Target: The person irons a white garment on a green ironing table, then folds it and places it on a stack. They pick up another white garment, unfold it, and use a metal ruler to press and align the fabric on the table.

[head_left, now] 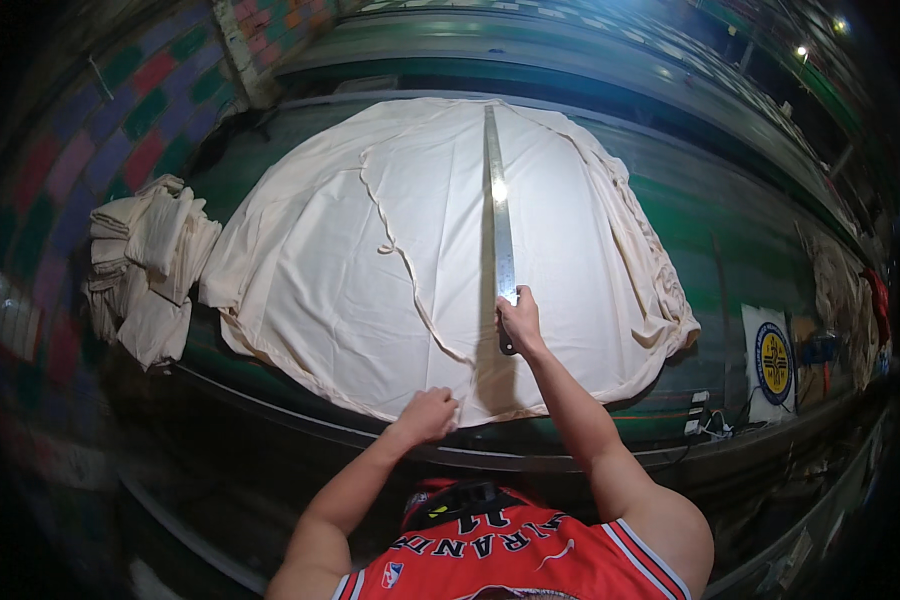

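A wide cream cloth (300,240) lies spread over the green table, with wrinkles across it and bunched folds along its right side. My right hand (519,318) is closed round the near end of a long metal ruler (499,200), which points away from me to the cloth's far edge and casts a shadow on its left. At the near edge of the fabric my left hand (430,413) is closed, pinching a bit of the cloth. A thin twisted strip (400,255) of the same colour, with a small loop midway, runs down the cloth toward my left hand.
A pile of folded cream cloths (153,260) sits at the table's left end. Toward the right are a white sheet with a round blue and yellow emblem (772,362), a white power strip (697,412) and hanging fabric (838,290). The table's front edge (490,460) runs before me.
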### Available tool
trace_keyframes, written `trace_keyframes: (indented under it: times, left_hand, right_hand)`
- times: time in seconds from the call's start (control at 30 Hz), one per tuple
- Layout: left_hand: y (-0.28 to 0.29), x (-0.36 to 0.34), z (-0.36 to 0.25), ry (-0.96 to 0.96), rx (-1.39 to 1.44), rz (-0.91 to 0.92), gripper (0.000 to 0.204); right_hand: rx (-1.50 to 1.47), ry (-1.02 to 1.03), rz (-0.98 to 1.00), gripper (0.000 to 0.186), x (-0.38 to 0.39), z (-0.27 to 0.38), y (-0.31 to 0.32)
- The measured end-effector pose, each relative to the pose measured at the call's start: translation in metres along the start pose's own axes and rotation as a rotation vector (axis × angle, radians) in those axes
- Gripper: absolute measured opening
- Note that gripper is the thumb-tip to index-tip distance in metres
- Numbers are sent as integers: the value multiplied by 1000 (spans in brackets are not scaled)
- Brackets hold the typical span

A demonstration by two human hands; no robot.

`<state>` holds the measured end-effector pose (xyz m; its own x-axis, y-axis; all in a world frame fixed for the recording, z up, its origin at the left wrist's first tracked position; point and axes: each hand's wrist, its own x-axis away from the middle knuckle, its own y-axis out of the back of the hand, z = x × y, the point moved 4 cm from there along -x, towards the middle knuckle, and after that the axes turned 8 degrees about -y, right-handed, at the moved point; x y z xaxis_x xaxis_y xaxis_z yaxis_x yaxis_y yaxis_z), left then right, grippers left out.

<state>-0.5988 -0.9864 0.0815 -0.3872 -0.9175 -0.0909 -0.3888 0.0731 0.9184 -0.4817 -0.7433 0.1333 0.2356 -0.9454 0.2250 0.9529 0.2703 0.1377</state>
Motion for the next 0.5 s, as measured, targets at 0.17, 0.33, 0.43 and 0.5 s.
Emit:
trace_keyframes:
  times: [0.17, 0.33, 0.43, 0.5]
  left_hand:
    - [-37, -25, -14, -200, 208, 167, 26]
    - [-56, -25, -18, -227, 219, 376, 25]
    - [-55, -22, -22, -271, 308, 442, 24]
    - [-50, -19, -21, -256, 394, 428, 22]
  right_hand:
    - [-34, 10, 39, 23, -26, 23, -4]
    - [-45, -71, 76, 16, -51, 59, -9]
    - [-83, -77, 91, 18, -51, 69, -22]
    - [-85, -56, 59, 21, -46, 68, -31]
